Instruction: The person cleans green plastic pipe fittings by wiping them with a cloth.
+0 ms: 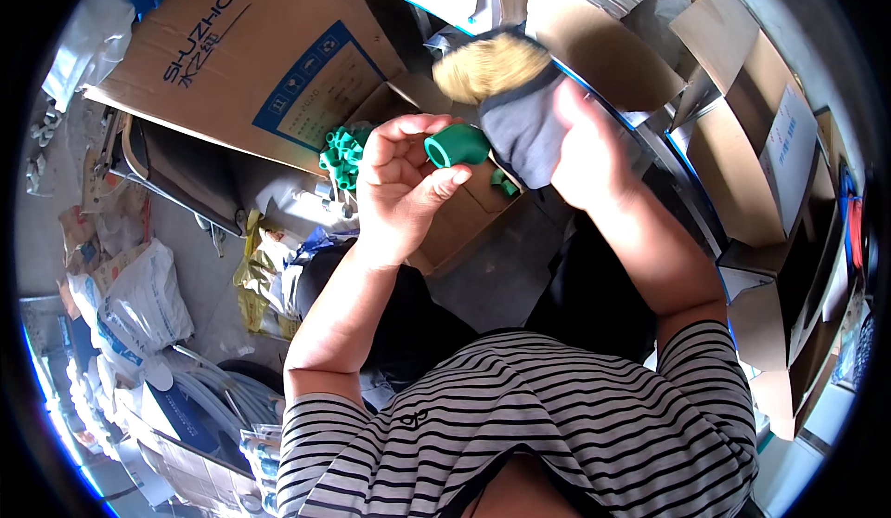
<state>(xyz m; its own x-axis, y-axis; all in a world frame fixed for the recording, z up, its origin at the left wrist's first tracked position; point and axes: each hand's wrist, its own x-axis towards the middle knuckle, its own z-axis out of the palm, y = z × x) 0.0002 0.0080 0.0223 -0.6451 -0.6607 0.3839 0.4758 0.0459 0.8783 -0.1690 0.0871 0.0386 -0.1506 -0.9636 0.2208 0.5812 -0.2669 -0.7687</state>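
Observation:
Between the thumb and fingers of my left hand [400, 194] is a green plastic pipe elbow [457, 146], its round opening facing left. My right hand [592, 145] grips a soft grey cloth item with a fuzzy tan part [493, 65], perhaps a mitt; motion blurs it. The cloth hangs just right of the elbow, and whether they touch I cannot tell. Behind my left hand lies a cluster of small green pipe fittings [342, 156]. More green fittings [502, 182] lie in the open cardboard box [459, 229] below my hands.
A large printed carton flap [230, 51] rises at upper left. Open cardboard boxes [738, 163] stand on a rack along the right. On the left are a dark chair [184, 170], white plastic bags [143, 302], a yellow bag [257, 281] and coiled grey hose [209, 393].

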